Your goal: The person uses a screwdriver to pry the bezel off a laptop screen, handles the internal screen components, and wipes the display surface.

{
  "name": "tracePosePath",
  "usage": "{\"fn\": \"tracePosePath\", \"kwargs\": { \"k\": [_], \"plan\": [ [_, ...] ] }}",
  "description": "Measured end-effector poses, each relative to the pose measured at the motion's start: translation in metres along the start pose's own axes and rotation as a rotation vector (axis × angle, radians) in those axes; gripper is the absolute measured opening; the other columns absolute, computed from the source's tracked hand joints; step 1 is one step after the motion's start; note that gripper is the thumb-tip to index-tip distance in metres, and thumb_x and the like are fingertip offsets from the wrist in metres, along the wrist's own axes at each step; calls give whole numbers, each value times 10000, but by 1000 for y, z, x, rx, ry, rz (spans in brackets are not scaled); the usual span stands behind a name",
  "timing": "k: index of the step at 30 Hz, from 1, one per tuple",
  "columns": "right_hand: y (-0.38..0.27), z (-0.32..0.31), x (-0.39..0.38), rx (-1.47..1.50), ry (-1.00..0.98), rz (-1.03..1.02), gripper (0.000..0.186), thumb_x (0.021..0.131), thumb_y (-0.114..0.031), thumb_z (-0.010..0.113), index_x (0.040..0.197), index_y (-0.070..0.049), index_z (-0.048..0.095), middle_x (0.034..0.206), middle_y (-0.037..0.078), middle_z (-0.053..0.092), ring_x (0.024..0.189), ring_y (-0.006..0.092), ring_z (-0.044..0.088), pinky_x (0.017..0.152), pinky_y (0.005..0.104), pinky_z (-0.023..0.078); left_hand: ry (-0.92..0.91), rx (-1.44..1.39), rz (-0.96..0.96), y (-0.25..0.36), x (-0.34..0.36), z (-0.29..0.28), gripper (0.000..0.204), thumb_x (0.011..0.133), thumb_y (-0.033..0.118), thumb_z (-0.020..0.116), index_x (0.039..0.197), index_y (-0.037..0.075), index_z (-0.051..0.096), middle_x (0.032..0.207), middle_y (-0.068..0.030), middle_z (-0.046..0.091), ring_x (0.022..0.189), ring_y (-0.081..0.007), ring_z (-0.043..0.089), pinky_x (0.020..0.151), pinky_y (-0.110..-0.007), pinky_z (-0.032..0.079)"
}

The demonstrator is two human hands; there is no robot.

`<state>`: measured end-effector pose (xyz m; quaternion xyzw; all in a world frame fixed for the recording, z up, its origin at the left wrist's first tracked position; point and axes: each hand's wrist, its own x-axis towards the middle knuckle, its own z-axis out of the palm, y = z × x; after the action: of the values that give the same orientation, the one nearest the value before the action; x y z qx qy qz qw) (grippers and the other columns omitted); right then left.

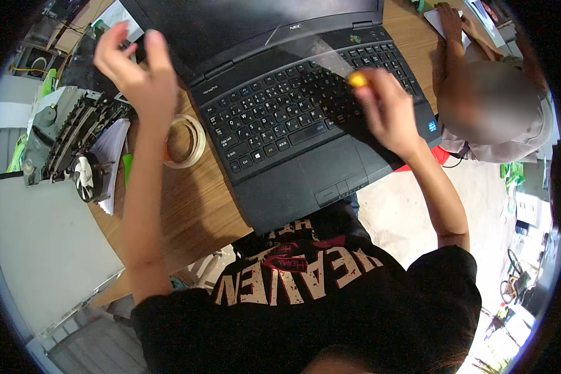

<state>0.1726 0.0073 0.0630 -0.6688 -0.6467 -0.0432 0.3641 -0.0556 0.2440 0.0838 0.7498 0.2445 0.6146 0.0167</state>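
An open black laptop (274, 181) lies slightly turned on the wooden table in front of me. My right hand (389, 112) is closed over the right part of its keyboard, pinching a small yellow piece (357, 80). A see-through strip (321, 55) stretches from there up toward the lower edge of the screen; its exact kind is unclear. My left hand (134, 71) is raised at the laptop's upper left corner, fingers apart and a little blurred, with nothing visible in it. Below my left hand, beside the keyboard, lies a roll of tape (198, 151).
Left of my forearm are a grey and black machine part (56, 134), a small fan (85, 177) and papers (113, 162). The wooden table (196, 221) ends near my body. At the right, another person (495, 106) sits with a hand on a light-coloured device (445, 28).
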Motion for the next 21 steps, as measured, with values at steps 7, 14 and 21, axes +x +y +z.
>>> {"fn": "tracePosePath", "kwargs": {
  "k": [7,14,21],
  "plan": [
    [50,-15,-6,870,491,591,332,991,-345,344,938,-53,492,683,-23,369,572,61,307,533,204,299,-1246,-115,339,103,-61,21,760,847,662,361,1429,180,274,1500,-33,210,1375,-260,211,1065,-606,134],
    [67,-16,-17,1173,731,663,300,980,-345,365,918,-80,491,626,-34,321,526,83,280,584,260,326,-1173,-291,500,105,-60,78,908,740,728,473,1440,195,246,1504,-61,193,1381,-291,181,1083,-586,84],
    [63,-18,-15,1215,723,652,327,984,-370,347,921,-77,477,615,-31,315,501,77,250,593,261,315,-960,-385,441,117,-45,89,805,779,669,479,1404,179,343,1490,-119,223,1370,-342,199,1078,-542,156]
  ]
}}
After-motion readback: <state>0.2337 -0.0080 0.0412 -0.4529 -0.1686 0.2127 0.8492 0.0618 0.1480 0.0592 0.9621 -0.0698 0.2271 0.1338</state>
